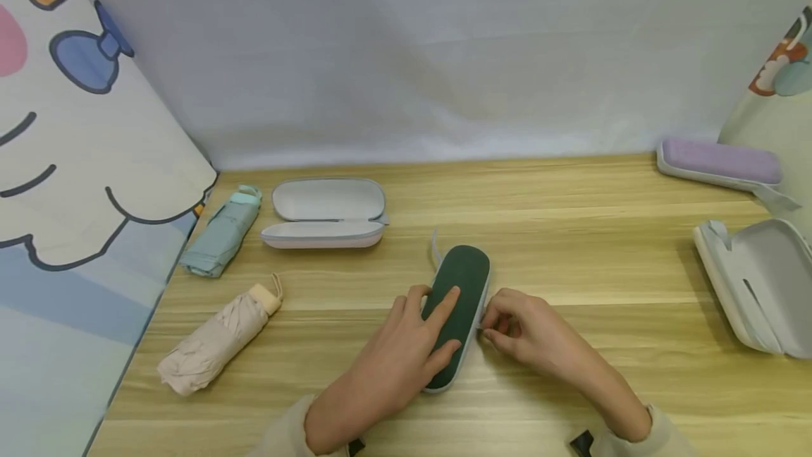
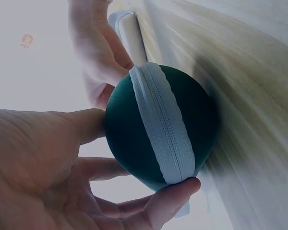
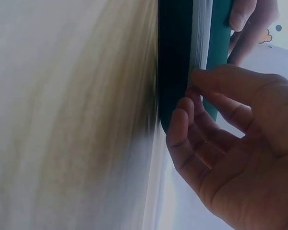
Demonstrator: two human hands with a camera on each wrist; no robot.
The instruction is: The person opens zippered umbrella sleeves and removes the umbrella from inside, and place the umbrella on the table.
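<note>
A dark green hard zippered case (image 1: 466, 270) lies at a slant on the table, its lid closed. My left hand (image 1: 406, 348) holds it from the left, the index finger lying over the top and the thumb on the near part. In the left wrist view, a pale grey zipper (image 2: 163, 124) runs round the case's end between thumb and fingers. On the case's right side, my right hand (image 1: 529, 326) pinches the zipper pull, which its fingertips mostly hide. In the right wrist view, thumb and fingertips meet at the zipper band (image 3: 200, 36).
To the left lie a folded teal umbrella (image 1: 225, 231) and a folded beige umbrella (image 1: 218, 337). An opened pink case (image 1: 326, 235) stands behind them. At the right are a closed purple case (image 1: 720, 161) and an opened white case (image 1: 774, 281). Curtains border the wooden table (image 1: 558, 224).
</note>
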